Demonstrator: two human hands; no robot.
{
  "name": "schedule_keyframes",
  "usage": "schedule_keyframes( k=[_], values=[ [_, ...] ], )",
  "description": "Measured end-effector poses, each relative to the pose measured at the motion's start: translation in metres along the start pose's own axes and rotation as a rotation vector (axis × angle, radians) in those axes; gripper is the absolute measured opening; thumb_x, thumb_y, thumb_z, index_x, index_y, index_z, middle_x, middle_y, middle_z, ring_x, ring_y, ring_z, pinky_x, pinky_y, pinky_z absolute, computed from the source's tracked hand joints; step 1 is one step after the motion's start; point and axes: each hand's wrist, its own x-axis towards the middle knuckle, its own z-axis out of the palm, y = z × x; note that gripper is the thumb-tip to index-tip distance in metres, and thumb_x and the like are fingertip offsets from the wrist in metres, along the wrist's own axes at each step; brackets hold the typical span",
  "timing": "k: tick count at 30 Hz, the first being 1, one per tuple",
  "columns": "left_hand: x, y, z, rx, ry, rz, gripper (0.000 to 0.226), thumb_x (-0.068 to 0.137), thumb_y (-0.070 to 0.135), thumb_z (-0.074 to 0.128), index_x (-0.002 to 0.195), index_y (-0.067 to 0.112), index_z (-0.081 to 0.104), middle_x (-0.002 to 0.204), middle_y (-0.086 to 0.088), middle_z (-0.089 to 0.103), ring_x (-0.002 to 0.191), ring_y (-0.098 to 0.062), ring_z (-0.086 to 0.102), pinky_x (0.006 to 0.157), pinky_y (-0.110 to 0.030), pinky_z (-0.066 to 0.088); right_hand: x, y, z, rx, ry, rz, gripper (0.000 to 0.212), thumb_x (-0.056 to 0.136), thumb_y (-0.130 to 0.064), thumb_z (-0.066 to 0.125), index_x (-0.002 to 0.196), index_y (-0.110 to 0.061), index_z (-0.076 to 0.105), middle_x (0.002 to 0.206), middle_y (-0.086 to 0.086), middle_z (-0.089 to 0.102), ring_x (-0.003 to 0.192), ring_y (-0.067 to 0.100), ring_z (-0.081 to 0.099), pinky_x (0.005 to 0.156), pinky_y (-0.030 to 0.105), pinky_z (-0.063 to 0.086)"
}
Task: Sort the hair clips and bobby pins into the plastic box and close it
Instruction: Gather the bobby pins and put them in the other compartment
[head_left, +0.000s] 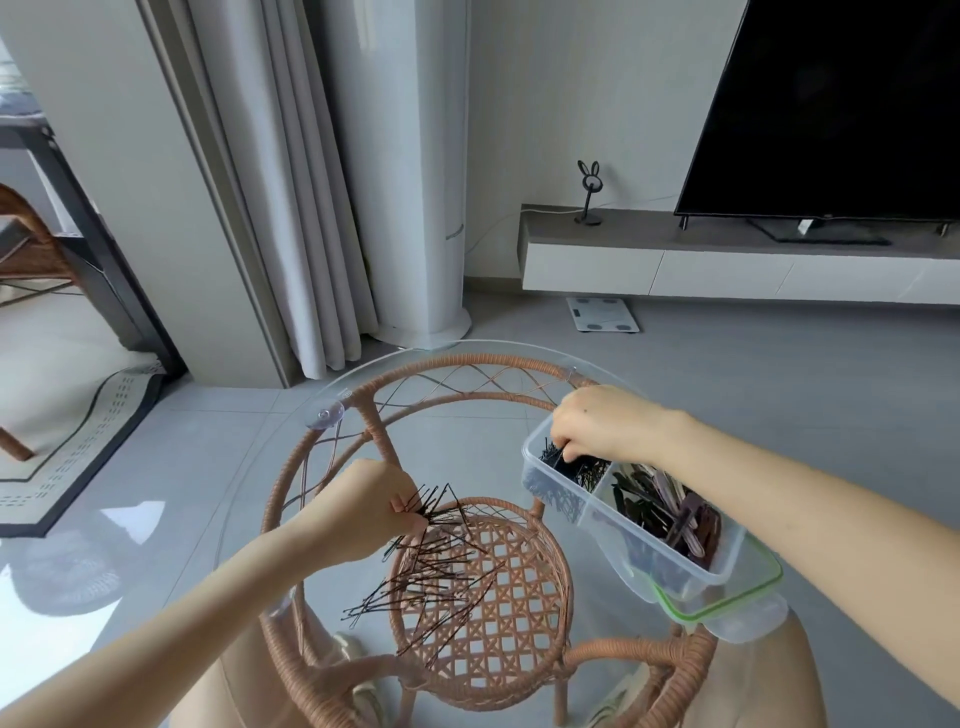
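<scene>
Head view of a living room. A dark television (831, 104) stands on a low white cabinet (727, 270) at upper right; grey curtains (270, 182) hang at upper left. In the foreground is a round glass-topped rattan table (467, 361) with a woven lower shelf (498, 613) visible through the glass. The clear plastic box (551, 475), open and divided into compartments, rests at the right edge of the tabletop on its green-rimmed lid (727, 608), which projects beyond the near corner. The near compartment holds dark and purplish hair clips (670, 512); the far compartment holds sorted bobby pins (589, 475). The right hand (597, 426) reaches over the far compartment, its fingers curled downward with the tips pinched on a few of those pins. The left hand (363, 514), at the table's centre, is closed, thumb and curled fingers pinching a fanned bundle taken from the loose bobby pins (441, 571), which lie scattered on the glass just beside and below that hand, well apart from the box.
</scene>
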Motion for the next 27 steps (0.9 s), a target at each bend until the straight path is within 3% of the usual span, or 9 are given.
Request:
schedule_keyframes(
  k=[4,7,10,18,21,24,26,27],
  values=[
    [0.007,0.009,-0.012,0.026,0.026,0.016,0.022,0.082,0.032,0.065,0.090,0.013,0.072,0.080,0.003,0.068,0.078,-0.012,0.061,0.065,-0.018,0.048,-0.002,0.009,0.007,0.091,0.050,0.069,0.022,0.081,-0.033,0.060,0.069,-0.015,0.061,0.071,0.000,0.060,0.081,0.022,0.056,0.060,0.032,0.036],
    [0.014,0.015,-0.021,0.023,0.027,0.033,0.021,0.082,0.031,0.067,0.093,0.015,0.073,0.088,0.001,0.073,0.082,-0.013,0.066,0.068,-0.021,0.050,-0.006,0.013,0.012,0.219,0.076,0.107,0.028,0.084,-0.036,0.056,0.082,-0.011,0.067,0.085,0.007,0.069,0.084,0.026,0.060,0.071,0.041,0.047],
    [0.022,0.026,-0.033,0.024,0.040,0.045,0.021,0.081,0.032,0.067,0.092,0.015,0.073,0.083,0.002,0.072,0.081,-0.012,0.066,0.062,-0.017,0.048,-0.013,0.015,0.013,0.298,0.111,0.134,0.029,0.089,-0.037,0.051,0.089,-0.014,0.069,0.090,0.003,0.071,0.085,0.021,0.060,0.077,0.040,0.048],
    [0.061,0.083,-0.053,0.025,0.092,0.149,0.024,0.080,0.032,0.067,0.083,0.009,0.073,0.082,-0.008,0.073,0.076,-0.025,0.067,0.069,-0.037,0.056,-0.035,0.037,0.018,0.411,0.357,0.326,0.025,0.093,-0.020,0.045,0.101,-0.013,0.068,0.106,0.002,0.070,0.095,0.021,0.063,0.088,0.041,0.049],
    [0.079,0.107,-0.036,0.096,0.058,0.148,0.028,0.082,0.028,0.064,0.071,0.003,0.064,0.071,-0.015,0.064,0.065,-0.027,0.055,0.058,-0.034,0.047,-0.040,0.042,0.020,0.423,0.371,0.356,0.024,0.093,-0.020,0.045,0.095,-0.009,0.067,0.098,0.008,0.071,0.088,0.021,0.064,0.084,0.041,0.051],
    [0.099,0.127,-0.016,0.143,0.073,0.090,0.035,0.083,0.021,0.062,0.056,0.007,0.046,0.054,-0.007,0.043,0.053,-0.021,0.039,0.045,-0.025,0.031,-0.047,0.040,0.016,0.458,0.396,0.370,0.023,0.092,-0.019,0.049,0.106,-0.013,0.067,0.108,0.004,0.070,0.095,0.019,0.063,0.087,0.031,0.048],
    [0.108,0.138,-0.004,0.154,0.074,0.057,0.040,0.085,0.019,0.061,0.053,0.009,0.038,0.059,-0.006,0.052,0.054,-0.019,0.045,0.052,-0.026,0.039,-0.051,0.038,0.012,0.481,0.418,0.367,0.024,0.092,-0.018,0.051,0.111,-0.017,0.066,0.114,0.003,0.067,0.102,0.019,0.061,0.090,0.029,0.044],
    [0.112,0.142,0.002,0.160,0.066,0.051,0.033,0.085,0.017,0.061,0.058,0.008,0.044,0.072,-0.009,0.061,0.063,-0.022,0.055,0.059,-0.029,0.044,-0.052,0.037,0.010,0.480,0.428,0.361,0.024,0.092,-0.018,0.051,0.111,-0.017,0.066,0.116,0.002,0.067,0.104,0.018,0.060,0.091,0.028,0.043]
  ],
)
